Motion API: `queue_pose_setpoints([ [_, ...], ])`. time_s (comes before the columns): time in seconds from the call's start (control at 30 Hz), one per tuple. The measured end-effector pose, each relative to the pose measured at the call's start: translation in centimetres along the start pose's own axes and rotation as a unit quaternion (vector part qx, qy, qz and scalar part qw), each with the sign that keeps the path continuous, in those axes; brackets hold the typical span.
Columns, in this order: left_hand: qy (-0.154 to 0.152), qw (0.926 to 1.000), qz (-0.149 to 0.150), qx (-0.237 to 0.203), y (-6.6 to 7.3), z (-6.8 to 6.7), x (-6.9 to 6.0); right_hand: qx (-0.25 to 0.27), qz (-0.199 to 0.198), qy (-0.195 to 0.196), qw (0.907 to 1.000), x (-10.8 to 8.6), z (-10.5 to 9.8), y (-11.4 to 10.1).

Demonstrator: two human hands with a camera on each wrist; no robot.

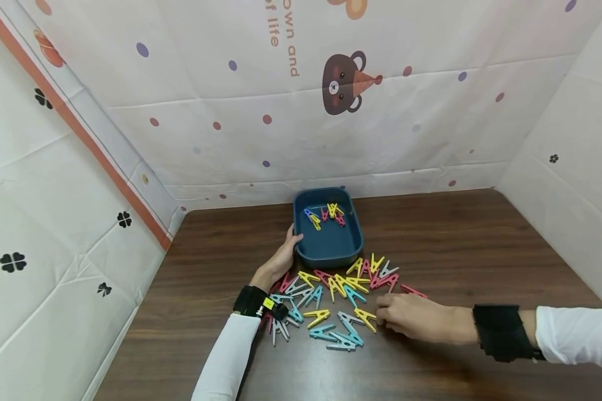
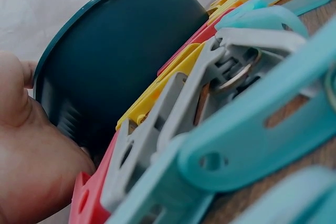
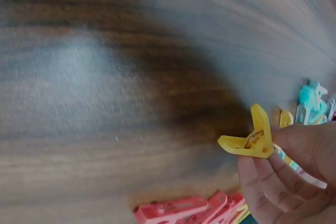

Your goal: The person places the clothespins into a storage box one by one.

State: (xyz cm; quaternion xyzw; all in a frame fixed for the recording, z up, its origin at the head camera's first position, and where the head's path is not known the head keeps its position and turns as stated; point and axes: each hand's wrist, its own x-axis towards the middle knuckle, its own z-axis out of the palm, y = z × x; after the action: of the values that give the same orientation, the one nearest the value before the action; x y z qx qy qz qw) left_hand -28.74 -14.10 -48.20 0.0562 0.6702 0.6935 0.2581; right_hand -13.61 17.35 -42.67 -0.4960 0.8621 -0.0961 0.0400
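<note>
A dark blue plastic bin (image 1: 329,245) stands at the back of the table, with several yellow, red and blue clothespins (image 1: 332,210) inside. My left hand (image 1: 281,256) holds its near left side, thumb at the rim; the left wrist view shows the palm (image 2: 37,166) close against the outer wall (image 2: 121,40). In the right wrist view, my right hand (image 3: 294,182) pinches a yellow clothespin (image 3: 257,137) between thumb and fingers. From the head, this hand (image 1: 421,316) is low over the table, right of the pile, its fingertips partly hidden.
A loose pile of yellow, red, grey and teal clothespins (image 1: 341,284) spreads in front of the bin, some right beside the left wrist. One red clothespin (image 1: 413,291) lies just behind the right hand. Printed white cloth (image 1: 281,139) walls the brown wooden table (image 1: 456,239) at back and sides.
</note>
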Motion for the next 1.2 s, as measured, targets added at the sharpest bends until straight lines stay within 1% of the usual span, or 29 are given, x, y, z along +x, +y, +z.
queue_pose_setpoints([
  [0.07,0.002,1.0000,-0.001,0.000,0.0,0.0,0.0,-0.003,0.006,0.001,1.0000,0.0,-0.2,0.0],
  [0.17,0.002,1.0000,0.000,0.001,0.0,0.0,0.0,0.001,0.018,-0.009,0.9998,-0.2,-0.5,0.0],
  [0.33,0.003,1.0000,0.001,0.002,-0.1,0.0,0.0,0.015,0.033,-0.029,0.9989,-1.0,-0.3,0.1],
  [0.47,0.001,1.0000,-0.001,0.002,-0.1,0.0,0.0,0.018,0.054,-0.039,0.9976,-1.7,-0.3,0.1],
  [0.57,0.002,1.0000,-0.001,0.001,0.0,0.0,-0.1,0.023,0.070,-0.053,0.9958,-1.8,-0.8,0.1],
  [0.63,0.004,1.0000,-0.002,0.000,0.0,0.0,-0.1,0.019,0.070,-0.048,0.9962,-1.4,-1.4,0.5],
  [0.7,0.004,1.0000,-0.002,-0.001,0.1,0.0,0.0,0.001,0.066,-0.031,0.9973,-0.6,-2.7,1.2],
  [0.77,0.004,1.0000,-0.002,-0.001,0.0,0.1,0.0,-0.023,0.064,0.005,0.9976,0.6,-4.2,2.2],
  [0.83,0.002,1.0000,0.000,-0.003,0.0,0.1,0.0,-0.054,0.059,0.051,0.9954,2.3,-5.9,3.6],
  [0.9,0.002,1.0000,-0.001,-0.004,0.0,0.1,0.0,-0.066,0.066,0.088,0.9917,4.7,-7.8,5.2],
  [0.97,0.002,1.0000,-0.003,-0.002,-0.1,0.1,0.0,-0.063,0.074,0.115,0.9885,7.4,-9.6,7.0],
  [1.03,0.004,1.0000,-0.004,-0.001,-0.1,0.0,0.0,-0.057,0.085,0.129,0.9864,10.5,-10.9,8.8],
  [1.1,0.007,1.0000,-0.004,-0.001,0.0,0.0,0.0,-0.049,0.106,0.130,0.9847,13.7,-11.6,10.5],
  [1.2,0.007,1.0000,-0.001,-0.002,0.0,0.1,0.0,-0.047,0.159,0.116,0.9793,18.0,-11.5,12.4],
])
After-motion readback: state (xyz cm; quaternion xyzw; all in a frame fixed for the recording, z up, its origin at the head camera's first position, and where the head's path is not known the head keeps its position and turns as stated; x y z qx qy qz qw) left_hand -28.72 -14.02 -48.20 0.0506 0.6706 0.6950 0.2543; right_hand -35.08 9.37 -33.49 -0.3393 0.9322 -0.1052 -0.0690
